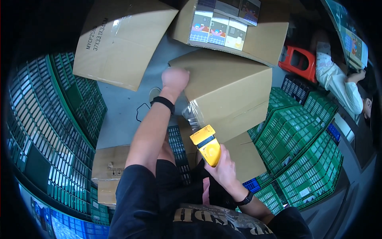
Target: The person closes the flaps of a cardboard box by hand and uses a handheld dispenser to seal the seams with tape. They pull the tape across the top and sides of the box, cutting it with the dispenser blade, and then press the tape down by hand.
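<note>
A brown cardboard box (pixel 230 85) lies tilted in front of me. At its left edge is my left hand (pixel 175 79), closed against the cardboard, with most of its fingers hidden. My right hand (pixel 225 168) is wrapped round a yellow tape dispenser (pixel 209 148) below the box's near left corner. A strip of clear tape (pixel 194 114) runs from the dispenser's head up to that corner and lies wrinkled over the box edge.
An open carton (pixel 272 44) with printed boxes stands beyond. Flat cardboard (pixel 119 44) lies far left. Green crates (pixel 75 99) stack on the left, more green crates (pixel 294 147) on the right. A red stool (pixel 298 62) and another person (pixel 338 81) are far right.
</note>
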Tool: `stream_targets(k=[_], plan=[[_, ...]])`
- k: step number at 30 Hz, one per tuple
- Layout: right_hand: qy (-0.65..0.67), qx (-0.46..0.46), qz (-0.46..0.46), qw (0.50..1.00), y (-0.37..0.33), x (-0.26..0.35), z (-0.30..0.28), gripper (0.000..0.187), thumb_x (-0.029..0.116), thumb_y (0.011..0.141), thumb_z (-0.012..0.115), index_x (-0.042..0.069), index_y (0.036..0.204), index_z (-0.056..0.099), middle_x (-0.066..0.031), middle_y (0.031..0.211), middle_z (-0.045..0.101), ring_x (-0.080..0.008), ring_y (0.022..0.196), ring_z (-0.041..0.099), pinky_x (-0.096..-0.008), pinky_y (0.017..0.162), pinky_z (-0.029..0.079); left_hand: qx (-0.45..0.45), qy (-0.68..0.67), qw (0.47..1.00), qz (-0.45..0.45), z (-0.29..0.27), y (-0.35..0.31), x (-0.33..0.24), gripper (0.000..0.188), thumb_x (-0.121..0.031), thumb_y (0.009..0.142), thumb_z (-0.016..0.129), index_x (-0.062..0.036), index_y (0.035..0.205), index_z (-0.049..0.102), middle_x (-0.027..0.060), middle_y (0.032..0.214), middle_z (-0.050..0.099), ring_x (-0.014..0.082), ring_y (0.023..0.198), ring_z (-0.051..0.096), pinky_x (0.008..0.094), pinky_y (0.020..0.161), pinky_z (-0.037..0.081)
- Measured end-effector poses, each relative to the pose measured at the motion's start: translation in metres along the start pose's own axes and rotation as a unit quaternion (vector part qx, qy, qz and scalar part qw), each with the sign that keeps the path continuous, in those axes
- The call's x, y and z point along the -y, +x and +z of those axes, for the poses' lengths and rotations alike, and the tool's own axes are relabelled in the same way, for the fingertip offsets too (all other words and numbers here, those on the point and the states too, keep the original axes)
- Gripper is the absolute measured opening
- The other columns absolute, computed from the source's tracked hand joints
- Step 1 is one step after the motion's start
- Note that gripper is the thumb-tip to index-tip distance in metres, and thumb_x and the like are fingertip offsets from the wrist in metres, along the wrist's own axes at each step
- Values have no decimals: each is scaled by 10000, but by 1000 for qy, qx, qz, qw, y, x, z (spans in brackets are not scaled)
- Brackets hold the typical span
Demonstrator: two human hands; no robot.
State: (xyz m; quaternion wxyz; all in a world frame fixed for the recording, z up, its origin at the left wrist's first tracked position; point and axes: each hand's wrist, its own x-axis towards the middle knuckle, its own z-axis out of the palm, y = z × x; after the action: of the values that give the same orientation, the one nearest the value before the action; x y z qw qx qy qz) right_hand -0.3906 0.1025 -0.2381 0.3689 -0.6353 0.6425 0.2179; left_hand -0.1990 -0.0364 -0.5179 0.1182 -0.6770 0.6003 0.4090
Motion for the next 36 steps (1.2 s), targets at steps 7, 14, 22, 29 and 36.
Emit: stream_targets(k=[7, 14, 22, 29, 36], plan=[[32, -47, -2, 998, 18, -3, 0, 852, 213, 708, 837, 4, 1380, 358, -222, 1075, 606, -424, 900, 668, -488, 726, 575, 66, -154, 978, 120, -68, -28, -39, 572, -499, 1022, 400, -13, 1075, 697, 230, 1088, 706, 409, 1051, 661, 506, 943, 516], [70, -56, 5, 996, 27, 6, 5, 830, 253, 707, 828, 33, 1371, 381, -216, 1056, 603, -425, 876, 665, -481, 722, 572, -56, -73, 988, 126, -53, -26, -111, 637, -580, 994, 427, -25, 1270, 573, 268, 986, 707, 397, 987, 684, 496, 888, 540], [135, -100, -12, 986, 25, -13, 35, 750, 266, 681, 827, 38, 1288, 449, -191, 998, 604, -414, 841, 654, -468, 753, 563, -63, 10, 982, 176, -48, -36, -111, 508, -528, 1009, 434, -90, 1215, 588, 209, 908, 724, 369, 770, 717, 484, 717, 576], [213, -144, -19, 966, 21, -25, 51, 661, 262, 670, 828, 26, 1177, 476, -179, 934, 609, -393, 829, 657, -458, 734, 560, -36, 85, 983, 159, -55, -33, -122, 455, -489, 1024, 416, -107, 1207, 580, 210, 938, 718, 392, 830, 703, 494, 734, 561], [226, -154, -5, 962, 11, -33, 54, 595, 243, 676, 819, 22, 1110, 476, -180, 902, 604, -379, 803, 658, -458, 716, 558, -32, 104, 982, 156, -61, -30, -129, 470, -487, 1039, 362, -101, 1210, 570, 210, 972, 716, 419, 900, 682, 510, 791, 541]])
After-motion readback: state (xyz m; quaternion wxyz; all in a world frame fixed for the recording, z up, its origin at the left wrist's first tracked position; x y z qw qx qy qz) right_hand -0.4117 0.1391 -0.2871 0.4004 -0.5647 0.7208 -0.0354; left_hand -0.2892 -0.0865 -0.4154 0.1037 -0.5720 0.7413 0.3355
